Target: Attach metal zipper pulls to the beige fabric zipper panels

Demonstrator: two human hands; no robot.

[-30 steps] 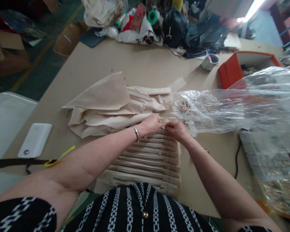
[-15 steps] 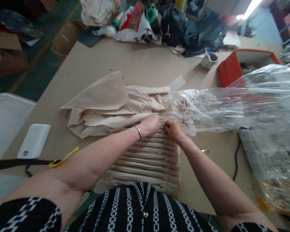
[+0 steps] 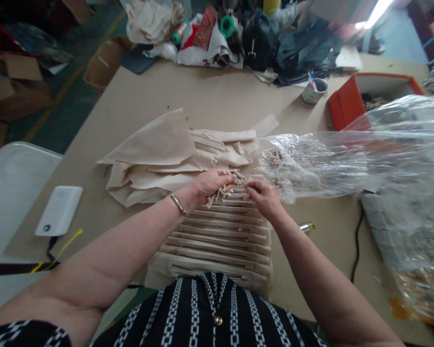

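Head view is showing, from the left, a white power bank (image 3: 60, 210) lying on the tan surface (image 3: 104, 108), then cream fabric pieces (image 3: 159, 144) sprawling in a crumpled heap. Next, the left hand (image 3: 211, 185) is loosely grasping a bunch of cream zipper pulls (image 3: 220, 195) (their metal ends are barely showing). Compared with half a second ago, it is turning and drawing back leftward, so the pulls are now lying exposed near the other hand's fingertips. Below, overlapping zippered panels (image 3: 217, 236) are running in rows across the surface. At their far right end, the right hand (image 3: 264, 197) is keeping its grip pinched together; what is sitting inside, I cannot tell. Farther right, a clear plastic bag (image 3: 332, 164) is trailing outward, an orange box (image 3: 342, 108) standing behind it.
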